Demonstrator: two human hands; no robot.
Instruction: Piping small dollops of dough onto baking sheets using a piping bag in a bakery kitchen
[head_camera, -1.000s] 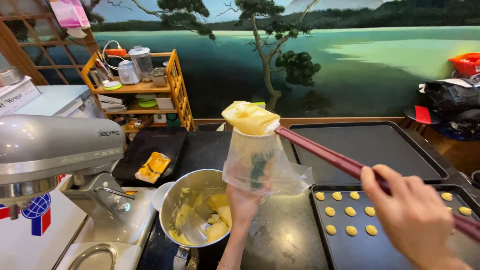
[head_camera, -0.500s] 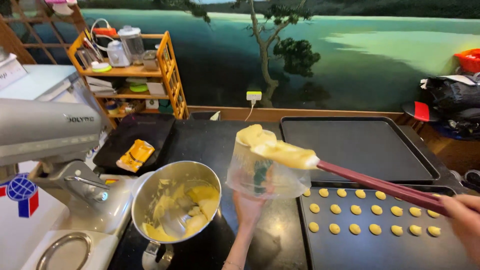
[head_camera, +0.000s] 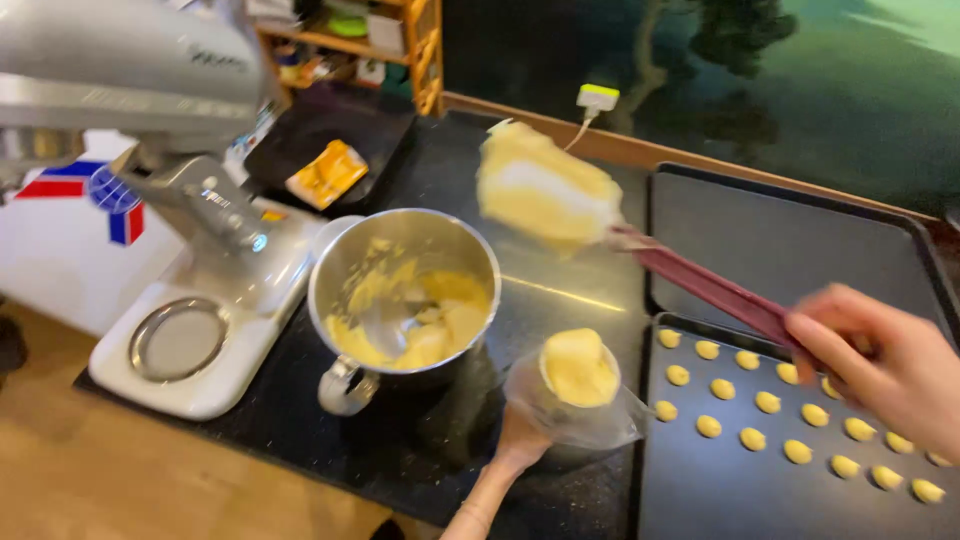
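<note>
The left hand (head_camera: 520, 440) grips a clear piping bag (head_camera: 578, 392) full of yellow batter from below. The right hand (head_camera: 880, 365), closed on a red-handled spatula (head_camera: 600, 215), holds its blurred, batter-coated blade beyond the bag. Left of both sits a steel mixing bowl (head_camera: 405, 295), then a stand mixer (head_camera: 170, 190); piped dots fill the tray (head_camera: 700, 490) under the right hand.

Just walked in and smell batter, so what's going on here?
A person is filling a clear piping bag with yellow batter. The left hand holds the bag from below, while the right hand lifts a batter-coated spatula above the counter. A steel mixing bowl holds more batter, and small dollops sit on a dark tray.
</note>
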